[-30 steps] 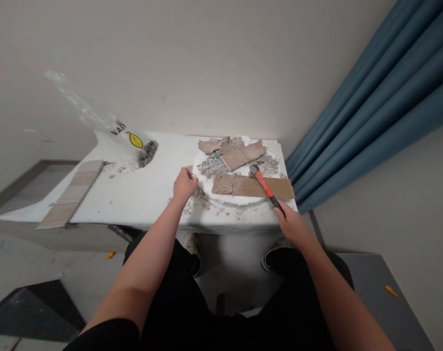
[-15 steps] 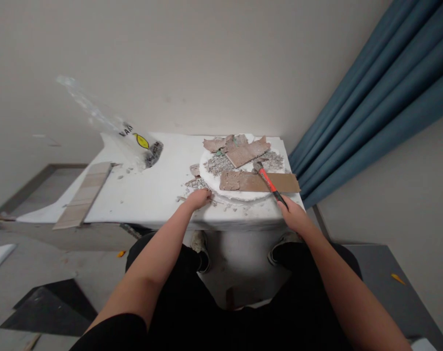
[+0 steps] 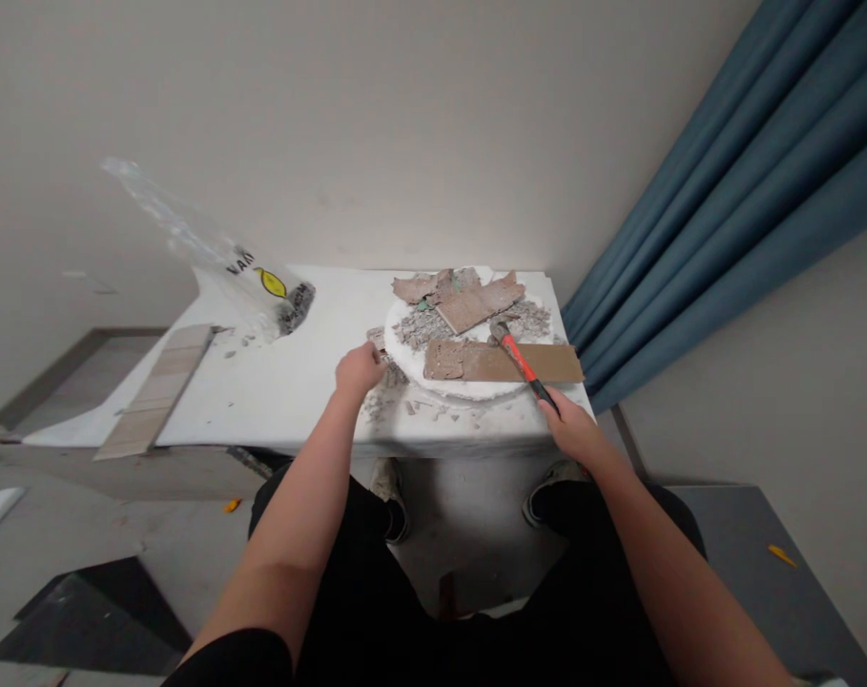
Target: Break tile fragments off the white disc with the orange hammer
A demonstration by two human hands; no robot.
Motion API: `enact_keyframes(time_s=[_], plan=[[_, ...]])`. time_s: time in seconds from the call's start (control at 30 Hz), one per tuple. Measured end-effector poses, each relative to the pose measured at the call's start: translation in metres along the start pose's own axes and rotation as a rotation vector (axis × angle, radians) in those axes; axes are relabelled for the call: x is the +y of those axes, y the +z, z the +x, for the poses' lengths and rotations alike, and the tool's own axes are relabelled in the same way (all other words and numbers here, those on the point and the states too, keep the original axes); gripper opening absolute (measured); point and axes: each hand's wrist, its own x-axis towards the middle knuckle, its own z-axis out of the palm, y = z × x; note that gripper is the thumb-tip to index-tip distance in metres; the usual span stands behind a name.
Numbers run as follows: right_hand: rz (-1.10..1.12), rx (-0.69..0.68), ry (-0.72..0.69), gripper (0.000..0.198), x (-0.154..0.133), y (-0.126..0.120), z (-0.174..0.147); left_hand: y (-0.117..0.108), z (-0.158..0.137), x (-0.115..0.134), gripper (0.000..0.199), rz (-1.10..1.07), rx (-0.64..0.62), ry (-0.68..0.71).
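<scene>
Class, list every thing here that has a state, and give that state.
Left hand: half curled, grip unclear
Right hand: closed around hammer
Hammer: held by its handle
Rubble: broken into bits
Near board: flat, left end crusted
Left board: overhanging the table edge
Plastic bag: standing, top slanting left
Curtain: hanging in folds

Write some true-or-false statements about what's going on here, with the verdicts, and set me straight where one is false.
1. The right hand holds a hammer with a red and black handle. True.
2. The left hand is on the brown strip. False: it is by the left edge of the round white slab, apart from the strip.
3. Grey rubble lies on the round white slab. True.
4. The curtain is bright yellow. False: it is blue.
5. The plastic bag has dark lettering on it. True.
</scene>
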Motion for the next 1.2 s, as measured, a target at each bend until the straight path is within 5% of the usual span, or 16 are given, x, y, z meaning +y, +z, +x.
enact_keyframes(time_s=[0.07, 0.17, 0.4, 0.67, 0.77, 0.97, 1.2], plan=[[0.011, 0.006, 0.004, 0.043, -0.001, 0.001, 0.000, -0.013, 0.004, 0.015, 0.007, -0.144, 0.116, -0.038], [0.022, -0.012, 0.008, 0.044, 0.000, 0.000, 0.001, -0.015, 0.006, 0.055, 0.012, -0.274, 0.106, 0.112], [0.034, -0.078, 0.005, 0.046, 0.004, -0.007, 0.002, 0.034, -0.004, 0.152, 0.017, -0.489, -0.288, 0.731], [0.051, -0.108, 0.013, 0.046, 0.009, -0.012, 0.006, 0.048, 0.007, 0.162, 0.016, -0.263, -0.281, 0.974], [0.062, -0.123, 0.022, 0.047, 0.009, -0.016, 0.006, 0.047, 0.007, 0.161, 0.015, -0.242, -0.243, 0.940], [0.108, -0.126, 0.029, 0.047, 0.008, -0.020, 0.005, 0.043, 0.014, 0.154, 0.027, -0.483, -0.060, 0.582], [0.203, -0.087, 0.022, 0.046, 0.016, -0.029, 0.002, 0.049, 0.015, 0.154, 0.024, -0.565, -0.123, 0.512]])
